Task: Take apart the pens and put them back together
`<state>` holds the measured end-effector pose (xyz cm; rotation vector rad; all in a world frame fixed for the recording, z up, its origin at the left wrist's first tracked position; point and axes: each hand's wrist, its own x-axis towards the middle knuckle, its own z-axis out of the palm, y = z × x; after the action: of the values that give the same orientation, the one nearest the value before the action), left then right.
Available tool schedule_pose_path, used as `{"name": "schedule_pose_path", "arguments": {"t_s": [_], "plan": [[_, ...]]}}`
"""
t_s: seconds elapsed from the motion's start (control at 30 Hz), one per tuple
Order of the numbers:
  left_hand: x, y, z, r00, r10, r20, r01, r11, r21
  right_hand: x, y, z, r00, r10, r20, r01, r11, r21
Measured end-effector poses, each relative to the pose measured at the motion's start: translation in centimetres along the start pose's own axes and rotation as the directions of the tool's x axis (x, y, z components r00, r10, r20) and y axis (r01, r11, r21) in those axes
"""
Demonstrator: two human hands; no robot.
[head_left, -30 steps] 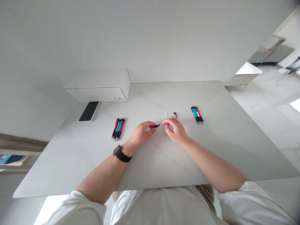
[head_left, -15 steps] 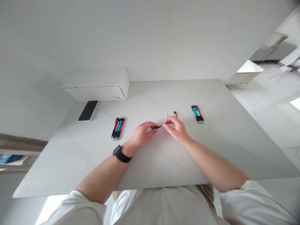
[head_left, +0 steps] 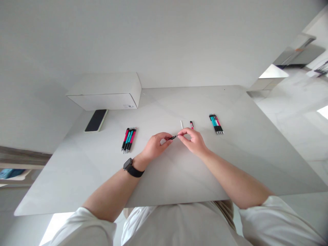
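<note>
Over the middle of the table, my left hand (head_left: 155, 146) pinches a black pen barrel part (head_left: 173, 137) between thumb and fingers, its free end pointing right. My right hand (head_left: 194, 140) is closed in a pinch just beside that end. Between its fingertips is a thin, small piece, too small to name; whether it enters the black part I cannot tell. Beyond my right hand lie a thin white stick (head_left: 181, 124) and a red-and-black pen part (head_left: 191, 124), the latter partly hidden by the fingers.
Several red and teal pens (head_left: 128, 140) lie side by side at the left, and another row of pens (head_left: 216, 124) at the right. A phone (head_left: 96, 120) lies before a white box (head_left: 105, 101) at the back left. The wall closes off the table's (head_left: 179, 177) far edge.
Both hands stay nearly in place. The end of the black pen barrel part has tilted up slightly, toward the right fingertips.
</note>
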<state>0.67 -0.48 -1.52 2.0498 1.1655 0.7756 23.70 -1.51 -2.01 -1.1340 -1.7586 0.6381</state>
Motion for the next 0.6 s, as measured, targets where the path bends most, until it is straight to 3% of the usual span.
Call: {"name": "schedule_pose_path", "arguments": {"t_s": [0.6], "plan": [[-0.03, -0.05, -0.09, 1.0, 0.023, -0.001, -0.023, 1.0, 0.002, 0.03, 0.32, 0.05, 0.998, -0.031, 0.047, 0.032, 0.999, -0.005]]}}
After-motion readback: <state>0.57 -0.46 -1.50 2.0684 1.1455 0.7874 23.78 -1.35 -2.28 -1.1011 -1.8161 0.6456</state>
